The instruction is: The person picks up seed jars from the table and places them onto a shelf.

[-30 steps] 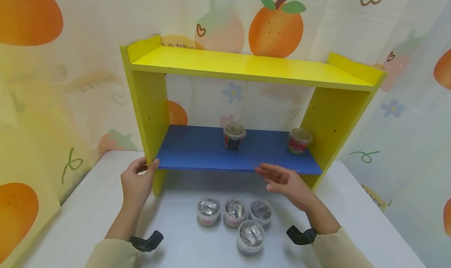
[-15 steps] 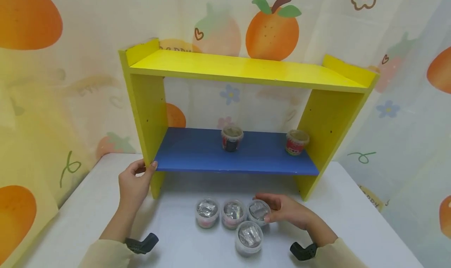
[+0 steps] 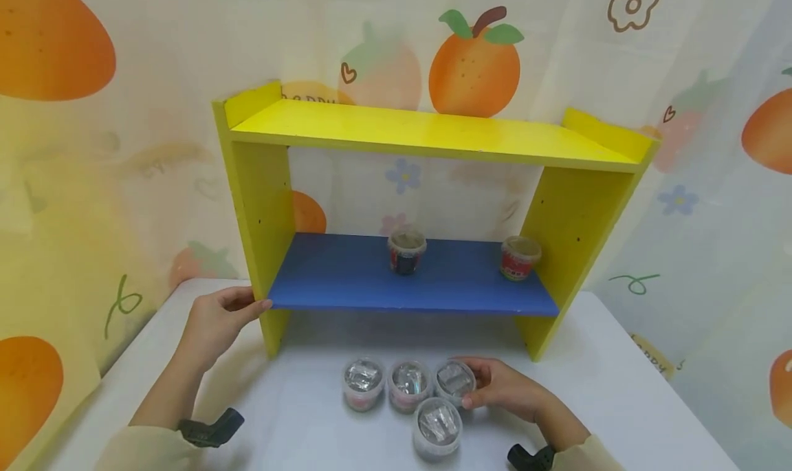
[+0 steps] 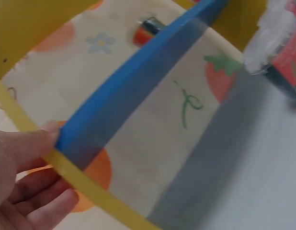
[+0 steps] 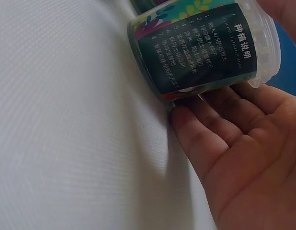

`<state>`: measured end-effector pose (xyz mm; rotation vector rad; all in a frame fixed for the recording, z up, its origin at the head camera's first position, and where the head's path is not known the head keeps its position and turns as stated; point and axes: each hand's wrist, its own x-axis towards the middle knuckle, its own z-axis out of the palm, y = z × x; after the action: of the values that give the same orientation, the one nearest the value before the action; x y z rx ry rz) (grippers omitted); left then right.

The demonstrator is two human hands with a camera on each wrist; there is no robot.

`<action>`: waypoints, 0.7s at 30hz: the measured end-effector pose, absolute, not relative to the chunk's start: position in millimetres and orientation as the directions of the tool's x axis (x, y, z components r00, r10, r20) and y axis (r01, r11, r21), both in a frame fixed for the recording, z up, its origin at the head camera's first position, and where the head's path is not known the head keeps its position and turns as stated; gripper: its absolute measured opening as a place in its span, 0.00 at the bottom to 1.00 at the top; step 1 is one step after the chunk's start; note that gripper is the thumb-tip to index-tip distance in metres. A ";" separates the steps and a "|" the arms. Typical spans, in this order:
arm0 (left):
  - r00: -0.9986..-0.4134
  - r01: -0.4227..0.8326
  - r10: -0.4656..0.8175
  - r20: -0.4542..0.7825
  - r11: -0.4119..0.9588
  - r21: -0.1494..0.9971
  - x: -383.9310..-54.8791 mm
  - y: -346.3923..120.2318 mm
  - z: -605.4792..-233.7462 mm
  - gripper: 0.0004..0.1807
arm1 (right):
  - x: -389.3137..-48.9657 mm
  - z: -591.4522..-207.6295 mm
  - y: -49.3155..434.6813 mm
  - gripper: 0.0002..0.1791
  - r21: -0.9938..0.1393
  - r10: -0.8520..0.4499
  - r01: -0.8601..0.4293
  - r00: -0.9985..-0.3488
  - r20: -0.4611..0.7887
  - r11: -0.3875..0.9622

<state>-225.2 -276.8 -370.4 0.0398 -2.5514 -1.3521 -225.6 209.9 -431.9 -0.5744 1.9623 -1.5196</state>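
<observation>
My left hand [image 3: 213, 325] grips the left side panel of a yellow shelf unit [image 3: 408, 130]. In the left wrist view its thumb [image 4: 35, 139] lies at the end of the blue board, and the other fingers are on the panel's outer side. My right hand [image 3: 507, 388] holds a small clear-lidded tub [image 3: 454, 378] on the white table, thumb in front and fingers curled round the far side. Up close in the right wrist view, that tub has a dark printed label [image 5: 205, 52]. Three similar tubs stand beside it: left [image 3: 363, 381], middle [image 3: 408, 385] and front [image 3: 436, 426].
On the blue board [image 3: 346, 285] stand two tubs, one near the middle [image 3: 406, 251] and one toward the right panel [image 3: 518, 258]. A fruit-printed cloth [image 3: 142, 182] hangs behind the unit. White tabletop [image 3: 297, 416] lies in front.
My right hand has come down from beside the blue board to the back right tub and taken hold of it. My left forearm has swung outward to the left, the hand staying at the panel.
</observation>
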 end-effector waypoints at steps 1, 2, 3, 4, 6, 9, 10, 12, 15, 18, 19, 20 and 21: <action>-0.972 0.091 -0.128 0.196 0.567 0.818 -225.2 -279.6 -369.7 0.32 | -225.1 -432.4 209.4 0.43 -0.966 -0.649 0.019 -0.737 -0.188 0.257; -0.975 0.091 -0.117 0.189 0.569 0.817 -225.3 -281.8 -369.2 0.32 | -224.8 -433.0 209.1 0.42 -0.965 -0.645 0.021 -0.740 -0.190 0.261; -0.976 0.091 -0.110 0.186 0.568 0.818 -225.7 -283.3 -368.9 0.32 | -224.5 -433.8 209.0 0.42 -0.964 -0.639 0.024 -0.745 -0.193 0.264; -0.977 0.091 -0.108 0.183 0.564 0.821 -226.0 -284.3 -368.9 0.32 | -224.4 -434.4 208.9 0.41 -0.964 -0.636 0.029 -0.747 -0.195 0.263; -0.976 0.089 -0.115 0.182 0.554 0.828 -226.3 -284.7 -369.8 0.32 | -224.7 -435.6 208.8 0.41 -0.966 -0.632 0.039 -0.749 -0.198 0.257; -0.971 0.077 -0.151 0.185 0.535 0.842 -224.4 -284.8 -372.9 0.32 | -225.9 -437.7 207.2 0.41 -0.971 -0.642 0.063 -0.740 -0.200 0.230; -0.969 0.071 -0.165 0.185 0.530 0.845 -223.5 -284.3 -373.5 0.32 | -226.3 -438.3 206.8 0.41 -0.973 -0.647 0.068 -0.736 -0.199 0.222; -0.961 0.067 -0.194 0.197 0.526 0.848 -221.4 -282.1 -373.9 0.31 | -226.9 -439.6 206.1 0.42 -0.974 -0.655 0.065 -0.730 -0.196 0.219; -0.948 0.065 -0.233 0.214 0.519 0.852 -219.5 -277.0 -372.3 0.29 | -227.1 -441.6 207.0 0.42 -0.974 -0.658 0.047 -0.730 -0.184 0.220; -0.937 0.073 -0.261 0.231 0.501 0.862 -220.7 -271.8 -372.6 0.27 | -226.7 -443.0 209.7 0.40 -0.973 -0.655 0.023 -0.736 -0.172 0.230; -0.936 0.073 -0.266 0.232 0.496 0.865 -221.7 -270.4 -372.9 0.27 | -226.3 -443.0 210.8 0.40 -0.973 -0.651 0.020 -0.740 -0.171 0.232; -0.935 0.073 -0.269 0.232 0.492 0.867 -222.9 -268.9 -373.4 0.27 | -225.8 -442.2 212.0 0.40 -0.971 -0.644 0.015 -0.746 -0.170 0.239; -0.935 0.075 -0.270 0.232 0.489 0.869 -224.2 -267.4 -374.0 0.27 | -225.2 -440.9 213.5 0.39 -0.969 -0.635 0.010 -0.754 -0.171 0.248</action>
<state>-224.2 -267.4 -374.0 0.1637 -2.4011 -1.4253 -225.2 213.5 -440.9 -0.5667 1.9801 -1.5428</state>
